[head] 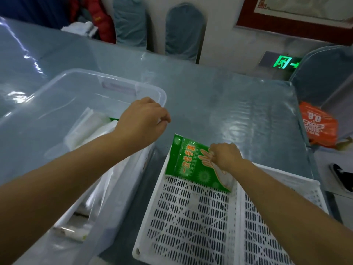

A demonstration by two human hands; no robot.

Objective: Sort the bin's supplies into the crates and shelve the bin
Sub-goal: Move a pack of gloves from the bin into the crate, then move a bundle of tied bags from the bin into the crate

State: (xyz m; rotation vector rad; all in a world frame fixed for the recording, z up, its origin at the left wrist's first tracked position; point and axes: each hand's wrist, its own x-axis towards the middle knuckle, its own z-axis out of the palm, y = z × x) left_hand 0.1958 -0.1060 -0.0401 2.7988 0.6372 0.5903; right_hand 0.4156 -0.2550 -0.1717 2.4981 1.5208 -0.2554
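Observation:
A clear plastic bin (pixel 160 92) stands on the left of the table, with white plastic-wrapped packs (pixel 89 127) inside. My left hand (pixel 141 119) hovers over the bin's right rim with curled fingers and holds nothing. To the right sits a white perforated crate (pixel 183 217). My right hand (pixel 225 155) pinches a green packet of disposable gloves (pixel 189 161), which leans against the crate's far wall. A second white crate (pixel 305 190) adjoins the first on the right, partly hidden by my right arm.
The table (pixel 229 104) wears a glossy blue-grey cover. Covered chairs (pixel 183 29) stand behind it and at the right (pixel 324 73). An orange bag (pixel 319 125) lies beyond the table's right edge. A dark shoe (pixel 342 176) is on the floor.

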